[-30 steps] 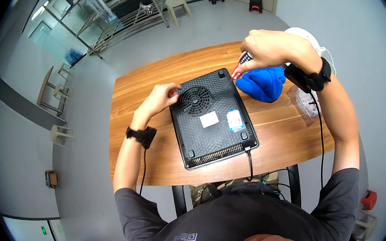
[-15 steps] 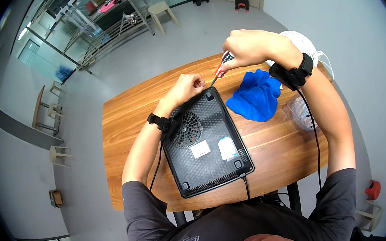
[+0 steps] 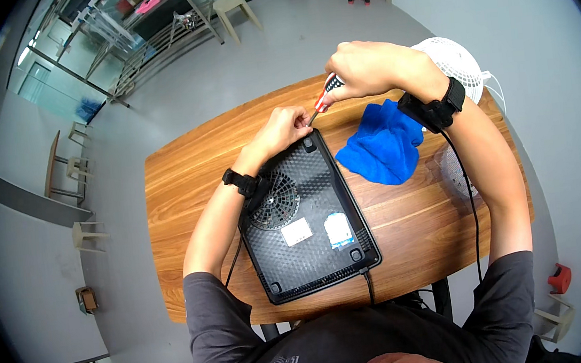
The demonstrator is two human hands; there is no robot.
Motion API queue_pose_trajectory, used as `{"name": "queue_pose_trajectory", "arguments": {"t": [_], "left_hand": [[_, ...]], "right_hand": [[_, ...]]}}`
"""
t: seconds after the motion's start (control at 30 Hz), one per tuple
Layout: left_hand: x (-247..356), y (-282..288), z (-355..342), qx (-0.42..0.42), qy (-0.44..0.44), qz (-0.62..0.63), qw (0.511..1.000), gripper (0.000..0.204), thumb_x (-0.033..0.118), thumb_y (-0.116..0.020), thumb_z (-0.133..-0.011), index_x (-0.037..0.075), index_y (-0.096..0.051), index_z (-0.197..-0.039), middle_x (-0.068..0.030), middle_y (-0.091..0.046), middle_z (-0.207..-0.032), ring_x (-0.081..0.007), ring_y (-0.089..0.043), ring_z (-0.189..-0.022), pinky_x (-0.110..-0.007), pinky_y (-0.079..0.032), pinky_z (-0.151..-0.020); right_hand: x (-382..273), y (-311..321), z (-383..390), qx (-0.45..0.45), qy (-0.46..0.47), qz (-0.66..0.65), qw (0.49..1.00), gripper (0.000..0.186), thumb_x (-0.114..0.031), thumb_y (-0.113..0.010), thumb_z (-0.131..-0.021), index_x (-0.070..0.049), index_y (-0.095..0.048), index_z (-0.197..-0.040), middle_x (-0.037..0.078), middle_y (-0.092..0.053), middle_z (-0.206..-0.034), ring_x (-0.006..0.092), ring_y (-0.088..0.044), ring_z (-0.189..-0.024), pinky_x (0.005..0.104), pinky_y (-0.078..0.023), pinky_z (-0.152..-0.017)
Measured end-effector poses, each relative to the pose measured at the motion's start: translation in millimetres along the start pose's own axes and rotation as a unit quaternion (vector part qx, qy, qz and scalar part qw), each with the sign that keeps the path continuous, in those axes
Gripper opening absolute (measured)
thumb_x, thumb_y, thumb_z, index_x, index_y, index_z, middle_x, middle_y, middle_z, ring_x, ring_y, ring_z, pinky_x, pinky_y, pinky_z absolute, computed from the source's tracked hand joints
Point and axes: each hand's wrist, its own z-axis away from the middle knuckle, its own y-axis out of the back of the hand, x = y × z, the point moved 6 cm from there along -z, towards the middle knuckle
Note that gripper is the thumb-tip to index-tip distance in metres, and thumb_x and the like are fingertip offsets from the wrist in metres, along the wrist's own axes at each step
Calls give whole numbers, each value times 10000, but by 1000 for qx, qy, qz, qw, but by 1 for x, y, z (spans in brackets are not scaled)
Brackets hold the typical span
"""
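A black laptop cooling pad (image 3: 317, 200) lies with its underside up on the table; a round fan grille (image 3: 277, 204) and two stickers show on it. My right hand (image 3: 367, 69) is wrapped round the red, white and black handle of a screwdriver (image 3: 322, 100), which slants down to the pad's far edge. At that edge my left hand (image 3: 282, 133) has its fingertips pinched together beside the screwdriver's tip. Whatever sits between those fingertips is too small to make out. A crumpled blue cloth (image 3: 383, 146) lies right of the pad, below my right wrist.
A white fan (image 3: 448, 61) stands at the table's far right. Under my right forearm is a clear plastic container (image 3: 451, 169). A black cable (image 3: 370, 287) leaves the pad's near edge. The wooden table (image 3: 186, 191) has stools and a metal rack (image 3: 171, 35) beyond it.
My right hand and the screwdriver have moved slightly left, bringing the tip to my left fingertips. The left fingers now reach a little further right, against the tip. The whole view has shifted slightly.
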Motion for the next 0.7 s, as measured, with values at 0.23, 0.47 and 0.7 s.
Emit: {"name": "queue_pose_trajectory", "arguments": {"t": [0.23,0.47,0.7], "left_hand": [[4,1,1,4,-7,-14,1000,221,91,-775,-835,-34,-592,-831,-173,-656,-730,-256,-657,-685,-384,-536,-670],[10,0,-1,-4,-9,-30,1000,221,130,-781,-838,-30,-628,-840,-187,-659,-736,-316,-656,-696,-404,-526,-673],[12,5,-6,-21,-1,-36,999,246,219,-770,-866,-14,-692,-870,-199,-669,-750,-329,-650,-690,-421,-505,-665]], "right_hand": [[1,-5,-4,-9,-12,3,1000,625,-554,-722,-853,71,-710,-834,273,-667,-747,438,-675,-744,481,-550,-674],[-1,-2,-13,-26,-21,16,999,620,-543,-734,-844,76,-706,-831,269,-668,-754,437,-674,-759,480,-549,-687],[-9,5,-23,-66,-45,15,997,609,-529,-749,-830,79,-705,-829,261,-678,-775,433,-678,-764,470,-555,-709]]}}
